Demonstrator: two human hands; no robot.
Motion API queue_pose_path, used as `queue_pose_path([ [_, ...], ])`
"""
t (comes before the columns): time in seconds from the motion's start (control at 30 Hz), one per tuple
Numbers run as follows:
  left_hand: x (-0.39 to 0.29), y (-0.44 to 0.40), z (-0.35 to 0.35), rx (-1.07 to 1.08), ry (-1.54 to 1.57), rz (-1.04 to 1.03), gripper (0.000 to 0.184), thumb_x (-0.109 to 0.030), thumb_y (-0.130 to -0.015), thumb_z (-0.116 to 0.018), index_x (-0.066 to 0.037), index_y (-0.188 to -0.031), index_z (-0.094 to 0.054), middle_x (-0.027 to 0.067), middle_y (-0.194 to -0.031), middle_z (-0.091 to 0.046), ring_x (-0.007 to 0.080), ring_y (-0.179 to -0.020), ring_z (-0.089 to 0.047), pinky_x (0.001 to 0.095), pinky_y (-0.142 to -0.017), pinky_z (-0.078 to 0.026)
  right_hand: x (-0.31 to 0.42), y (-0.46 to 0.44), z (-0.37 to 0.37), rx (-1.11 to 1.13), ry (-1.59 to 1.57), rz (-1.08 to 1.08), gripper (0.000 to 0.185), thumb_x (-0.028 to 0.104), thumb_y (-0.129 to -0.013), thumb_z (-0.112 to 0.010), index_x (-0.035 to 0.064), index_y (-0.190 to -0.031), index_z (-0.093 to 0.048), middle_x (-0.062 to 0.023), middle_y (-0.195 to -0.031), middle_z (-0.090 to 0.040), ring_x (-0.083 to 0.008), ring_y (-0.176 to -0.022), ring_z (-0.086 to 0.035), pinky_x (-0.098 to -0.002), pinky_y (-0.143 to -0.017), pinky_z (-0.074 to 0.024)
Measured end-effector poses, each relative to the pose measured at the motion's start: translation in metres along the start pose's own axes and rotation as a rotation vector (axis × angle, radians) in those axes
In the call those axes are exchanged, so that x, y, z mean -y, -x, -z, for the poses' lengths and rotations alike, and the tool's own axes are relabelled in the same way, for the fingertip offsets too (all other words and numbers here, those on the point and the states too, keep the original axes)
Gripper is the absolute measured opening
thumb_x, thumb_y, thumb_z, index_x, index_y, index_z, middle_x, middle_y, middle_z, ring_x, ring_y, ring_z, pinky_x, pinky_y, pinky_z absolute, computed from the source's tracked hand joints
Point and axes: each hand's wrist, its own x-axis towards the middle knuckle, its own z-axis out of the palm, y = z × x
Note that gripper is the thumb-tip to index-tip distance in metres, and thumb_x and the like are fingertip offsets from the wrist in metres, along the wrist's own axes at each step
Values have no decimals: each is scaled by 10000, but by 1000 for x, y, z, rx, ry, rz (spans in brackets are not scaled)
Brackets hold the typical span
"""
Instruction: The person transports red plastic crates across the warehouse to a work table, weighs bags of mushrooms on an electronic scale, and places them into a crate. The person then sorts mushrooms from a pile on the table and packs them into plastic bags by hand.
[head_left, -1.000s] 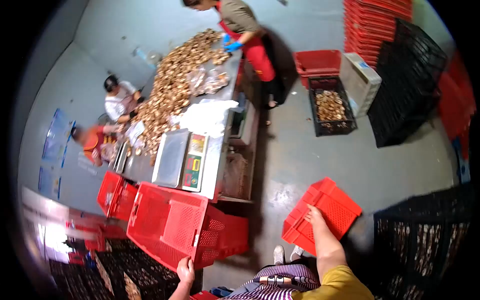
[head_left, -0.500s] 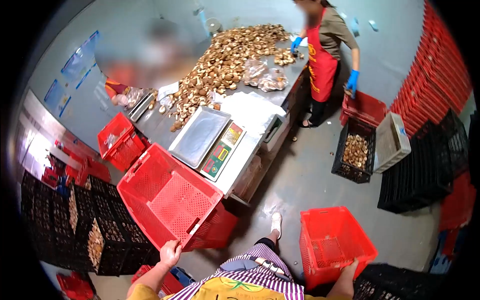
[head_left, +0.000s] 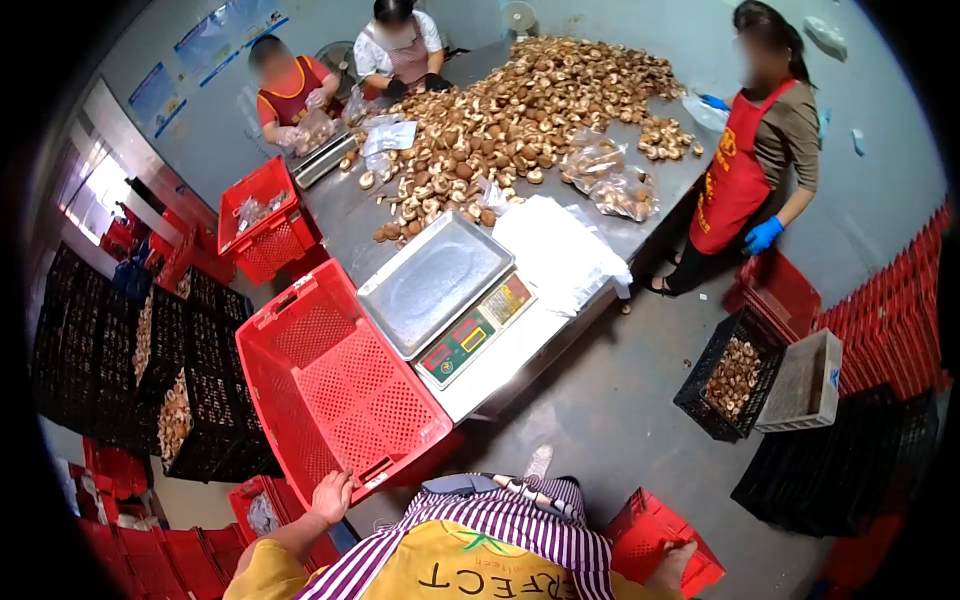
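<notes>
My left hand (head_left: pixel 333 496) grips the near rim of a large red plastic crate (head_left: pixel 262 375), which is tilted beside the table and has nothing in it. My right hand (head_left: pixel 676 562) is low on the right, closed at the edge of another red crate (head_left: pixel 640 525); part of that crate is hidden by the hand and the frame edge. Past the left-hand crate, a digital weighing scale (head_left: pixel 436 285) with a bare metal pan stands on the table corner. White plastic bags (head_left: pixel 555 250) lie beside the scale.
Shiitake-like mushrooms (head_left: pixel 520 110) are heaped on the metal table (head_left: pixel 345 225). Two people work behind it; a third in a red apron (head_left: pixel 735 165) stands at its right. Black crates (head_left: pixel 205 420) of mushrooms are stacked left. Crates and a mushroom-filled black crate (head_left: pixel 732 375) stand right.
The view has swung and tilted, showing more of the people. The right-hand red crate has gone lower and turned on its side, with my right hand on it. My left hand stays at its crate's rim.
</notes>
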Motion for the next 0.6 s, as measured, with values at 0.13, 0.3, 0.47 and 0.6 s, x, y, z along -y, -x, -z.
queue_pose_path([
  [0.13, -5, -1, -3, -128, 27, 17, 247, -177, -872, -551, -28, -1055, -627, 176, -923, -590, 360, -873, -583, 451, -768, -480, 17, -15, -85, 208, 91, 23, 337, 362, -907, -533, 49, -1029, -554, -65, -829, -590, -188, -689, -532, -281, -592, -464],
  [0.3, -7, 0, -4, -164, -47, 94, 239, -163, -852, -558, -36, -1041, -630, 164, -903, -585, 353, -846, -567, 445, -783, -454, 18, -44, -250, 82, 271, -89, 224, 284, -906, -552, 82, -999, -532, -63, -819, -560, -215, -618, -525, -350, -592, -487],
  [0.47, -20, -2, -19, -323, -119, 370, 275, -178, -889, -519, -11, -1086, -615, 164, -977, -589, 351, -950, -545, 452, -862, -416, 35, -2, -438, 652, 400, -22, 135, 229, -938, -506, 96, -929, -524, -29, -749, -523, -160, -577, -495, -290, -485, -411],
  [0.6, -52, -19, -45, -495, -134, 748, 395, -253, -967, -454, 14, -1254, -507, 205, -1236, -522, 373, -1153, -479, 460, -989, -361, 92, 81, -597, 862, 456, 364, 116, 144, -952, -493, 76, -859, -510, -15, -720, -503, -119, -528, -462, -278, -426, -329],
])
